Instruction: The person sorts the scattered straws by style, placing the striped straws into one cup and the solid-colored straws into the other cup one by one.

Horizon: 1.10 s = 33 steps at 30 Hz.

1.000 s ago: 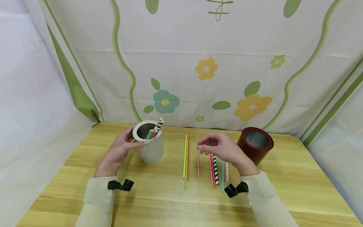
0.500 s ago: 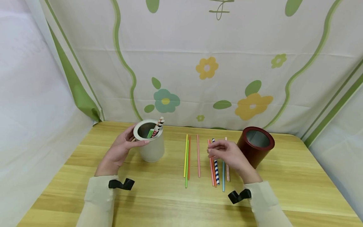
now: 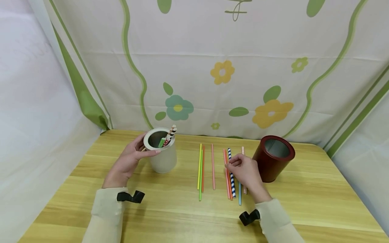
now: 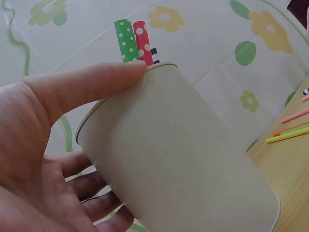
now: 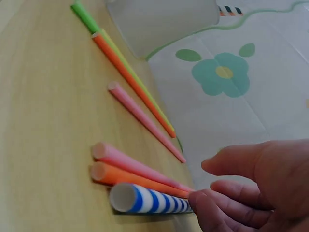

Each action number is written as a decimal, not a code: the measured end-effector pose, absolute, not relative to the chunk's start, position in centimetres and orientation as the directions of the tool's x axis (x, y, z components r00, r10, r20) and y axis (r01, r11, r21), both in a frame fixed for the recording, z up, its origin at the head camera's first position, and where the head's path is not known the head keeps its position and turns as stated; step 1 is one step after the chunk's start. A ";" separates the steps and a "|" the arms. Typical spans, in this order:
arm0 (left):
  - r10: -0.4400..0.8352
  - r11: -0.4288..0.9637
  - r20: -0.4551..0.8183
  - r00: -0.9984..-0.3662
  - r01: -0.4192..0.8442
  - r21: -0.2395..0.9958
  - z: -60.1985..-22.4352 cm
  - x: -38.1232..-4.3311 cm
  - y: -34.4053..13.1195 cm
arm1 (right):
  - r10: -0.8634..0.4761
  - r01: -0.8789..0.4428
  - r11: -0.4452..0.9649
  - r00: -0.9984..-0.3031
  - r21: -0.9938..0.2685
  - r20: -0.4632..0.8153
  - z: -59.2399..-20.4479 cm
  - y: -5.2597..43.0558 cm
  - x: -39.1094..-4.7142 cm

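Note:
My left hand [image 3: 129, 162] holds a white can [image 3: 163, 162], thumb over the rim and fingers round its far side. Standing in that can are several patterned paper straws, among them a green dotted one [image 4: 125, 41] and a red dotted one [image 4: 143, 41]. My right hand [image 3: 247, 170] is over the right-hand group of straws. Its fingertips, spread apart, are right at a blue-and-white striped straw [image 5: 149, 199], beside a pink straw [image 5: 130, 162] and an orange straw [image 5: 125, 176]. Partly hidden under the hand lie a light blue straw [image 3: 240, 197] and a pale pink straw [image 3: 242, 150].
Between the hands lie yellow [image 3: 199, 168], green [image 3: 200, 194] and orange [image 3: 203, 168] straws side by side, plus a lone pink straw [image 3: 213, 168]. A dark red can [image 3: 267, 165] stands just right of my right hand. A patterned cloth [image 3: 194, 84] hangs behind the wooden table [image 3: 170, 216].
My right hand has moved right and down, from above the lone pink straw to the blue-and-white striped straw. My left hand keeps its hold on the white can.

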<state>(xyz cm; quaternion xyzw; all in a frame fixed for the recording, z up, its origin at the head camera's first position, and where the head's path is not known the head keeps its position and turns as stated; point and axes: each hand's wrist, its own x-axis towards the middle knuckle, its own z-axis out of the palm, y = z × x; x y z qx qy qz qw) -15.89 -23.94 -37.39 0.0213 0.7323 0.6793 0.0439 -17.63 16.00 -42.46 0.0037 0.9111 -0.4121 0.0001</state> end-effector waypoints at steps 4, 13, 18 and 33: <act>0.091 0.072 -0.034 -0.995 -0.028 0.997 -37.4 -15.8 -23.9 | 0.036 0.000 0.698 -0.999 -0.716 0.035 -42.8 15.7 -17.4; 0.088 0.071 -0.035 -0.996 -0.029 0.997 -37.4 -15.7 -23.8 | 0.058 0.022 0.747 -0.998 -0.664 0.032 -42.9 15.3 -17.5; 0.087 0.068 -0.038 -0.996 -0.032 0.997 -37.3 -15.7 -23.8 | 0.061 0.030 0.769 -0.998 -0.639 0.026 -42.9 15.2 -17.6; 0.084 0.071 -0.043 -0.996 -0.037 0.997 -37.3 -15.7 -23.7 | 0.045 0.055 0.796 -0.998 -0.602 -0.033 -43.0 15.2 -17.8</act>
